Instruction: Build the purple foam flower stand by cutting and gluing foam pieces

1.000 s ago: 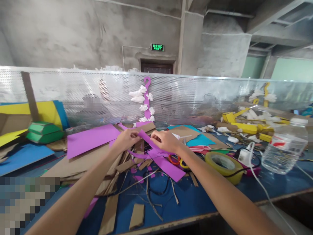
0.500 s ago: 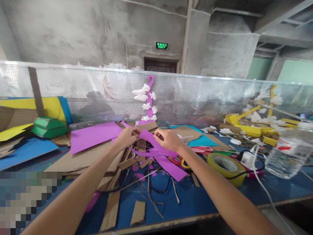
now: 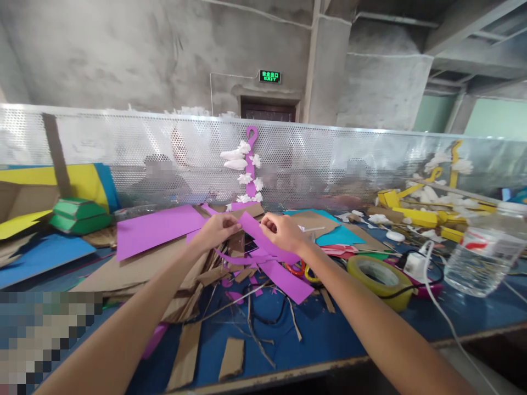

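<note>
A purple paper strip is held up between my two hands over the littered table. My right hand is closed on the strip's right side, fingers curled over its edge. At the other end, my left hand is pinched with its fingertips at the strip's left corner. Below lie another purple strip and a thin curved purple piece. Scissors with red handles and yellow handles are partly covered next to my right wrist.
A large purple sheet rests on cardboard at left. A purple hook-topped stand with white tufts rises behind my hands. Right of my forearm are a tape roll, a white charger with cables, and a water bottle. Cardboard scraps lie near the front edge.
My left fingertips have shifted slightly down and right along the strip's end, and the strip's left end has tipped up a little. The right hand keeps its hold.
</note>
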`<state>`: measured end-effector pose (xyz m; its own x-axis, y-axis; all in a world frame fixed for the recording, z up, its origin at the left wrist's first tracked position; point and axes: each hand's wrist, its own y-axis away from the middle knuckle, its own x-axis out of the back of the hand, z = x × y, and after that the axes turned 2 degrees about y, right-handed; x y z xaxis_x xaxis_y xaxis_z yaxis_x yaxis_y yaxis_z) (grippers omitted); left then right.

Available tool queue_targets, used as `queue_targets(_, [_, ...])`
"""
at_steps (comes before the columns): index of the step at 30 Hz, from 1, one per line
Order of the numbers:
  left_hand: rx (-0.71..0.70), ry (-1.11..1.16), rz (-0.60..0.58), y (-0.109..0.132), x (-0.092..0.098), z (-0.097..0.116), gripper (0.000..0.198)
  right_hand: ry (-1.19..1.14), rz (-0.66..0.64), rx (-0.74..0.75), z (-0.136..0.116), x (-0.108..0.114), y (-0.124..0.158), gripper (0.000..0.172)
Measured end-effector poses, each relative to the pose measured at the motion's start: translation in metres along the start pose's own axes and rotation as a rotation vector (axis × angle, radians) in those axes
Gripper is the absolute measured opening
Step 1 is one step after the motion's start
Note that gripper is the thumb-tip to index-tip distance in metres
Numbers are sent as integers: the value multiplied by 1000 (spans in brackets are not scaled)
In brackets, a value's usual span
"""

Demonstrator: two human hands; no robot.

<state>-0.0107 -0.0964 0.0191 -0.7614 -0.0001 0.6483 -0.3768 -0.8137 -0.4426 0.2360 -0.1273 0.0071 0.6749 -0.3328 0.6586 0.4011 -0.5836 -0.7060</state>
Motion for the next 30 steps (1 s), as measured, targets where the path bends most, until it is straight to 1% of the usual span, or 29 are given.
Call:
queue_targets(3, [30, 75, -35, 0, -3, 0, 27, 4, 1, 12, -1, -1, 0, 14])
queue_targets(7, [45, 144, -63, 0, -6, -1, 17, 16, -10, 24, -1, -2, 1, 13])
queue_targets(12, [42, 128, -25, 0, -7, -2, 16, 44, -56, 64, -5, -2, 2, 10])
queue_targets(17, [117, 125, 18, -2, -2, -11, 10, 39, -65, 98, -8, 0, 2, 10])
queue_targets(20, [103, 130, 27, -4, 2, -16, 13, 24, -45, 80, -6, 3, 2, 11])
queue_targets(22, [74, 136, 16, -3, 3, -14, 14, 26, -25, 67, -3, 3, 2, 11])
queue_targets(27, [6, 116, -93, 0, 2, -1, 23, 36, -6, 46, 1, 3, 1, 12])
queue_targets(30, [-25, 95, -107, 1, 0, -1, 29, 19, -22, 49, 0, 3, 1, 11])
